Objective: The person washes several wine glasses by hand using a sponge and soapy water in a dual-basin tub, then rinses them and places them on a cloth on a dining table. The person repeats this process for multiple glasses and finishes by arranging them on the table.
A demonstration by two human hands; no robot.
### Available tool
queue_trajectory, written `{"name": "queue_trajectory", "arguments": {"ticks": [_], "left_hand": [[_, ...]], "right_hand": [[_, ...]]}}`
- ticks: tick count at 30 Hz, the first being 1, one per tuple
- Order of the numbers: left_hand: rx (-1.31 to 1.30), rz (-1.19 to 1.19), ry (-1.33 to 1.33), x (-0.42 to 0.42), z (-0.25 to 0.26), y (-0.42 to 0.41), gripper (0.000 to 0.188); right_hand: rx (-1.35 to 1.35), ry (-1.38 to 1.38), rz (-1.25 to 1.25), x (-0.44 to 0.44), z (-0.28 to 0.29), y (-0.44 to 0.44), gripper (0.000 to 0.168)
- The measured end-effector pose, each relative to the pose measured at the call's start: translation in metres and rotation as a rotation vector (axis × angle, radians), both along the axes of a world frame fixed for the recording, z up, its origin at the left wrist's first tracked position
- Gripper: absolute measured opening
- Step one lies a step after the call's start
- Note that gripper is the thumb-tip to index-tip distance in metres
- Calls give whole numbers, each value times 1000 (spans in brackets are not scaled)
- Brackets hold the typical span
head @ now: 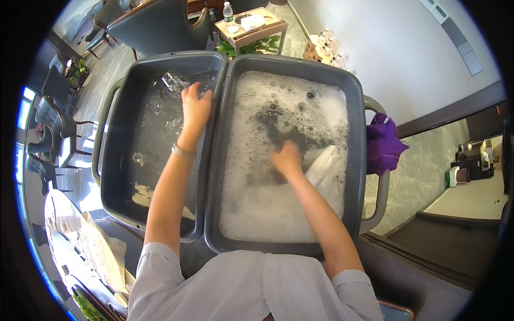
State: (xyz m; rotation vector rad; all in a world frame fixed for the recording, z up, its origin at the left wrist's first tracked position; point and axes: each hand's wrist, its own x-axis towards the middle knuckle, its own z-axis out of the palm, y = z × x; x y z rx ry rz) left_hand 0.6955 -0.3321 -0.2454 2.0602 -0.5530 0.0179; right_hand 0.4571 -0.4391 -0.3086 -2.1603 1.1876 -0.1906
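Note:
My left hand [196, 106] is over the left dark grey plastic tub [120, 156], its fingers apart. Just beyond the fingertips, a clear drinking glass [172, 83] lies tilted in clear water. A round, rim-like clear shape [156, 105] shows in the water nearby. My right hand [287, 158] dips into the right grey tub [355, 160], which is full of foamy water [261, 208]. Its fingertips are blurred and partly under the surface, so what they hold is hidden. Against that hand's right side, a white cloth [323, 164] pokes out of the suds.
A purple cloth [383, 144] hangs over the right tub's side handle. Beyond the tubs stand a small wooden side table [257, 30] with a plastic water bottle [227, 13] and a dark armchair [160, 30]. A white wall [385, 48] rises at the right. Several chairs [56, 112] line the left.

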Motion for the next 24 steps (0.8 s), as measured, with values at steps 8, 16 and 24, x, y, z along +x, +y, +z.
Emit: {"name": "queue_trajectory", "arguments": {"ticks": [8,16,24], "left_hand": [[487,-366,41,-184,-41,-77,44],[541,-284,511,-175,-46,-98,36],[774,-591,-435,-195,61,-24,48]], "right_hand": [[-263,205,-153,-92,46,-41,48],[11,544,255,-92,53,-39,72],[-2,-97,31,-107,39,-79,19]]}}
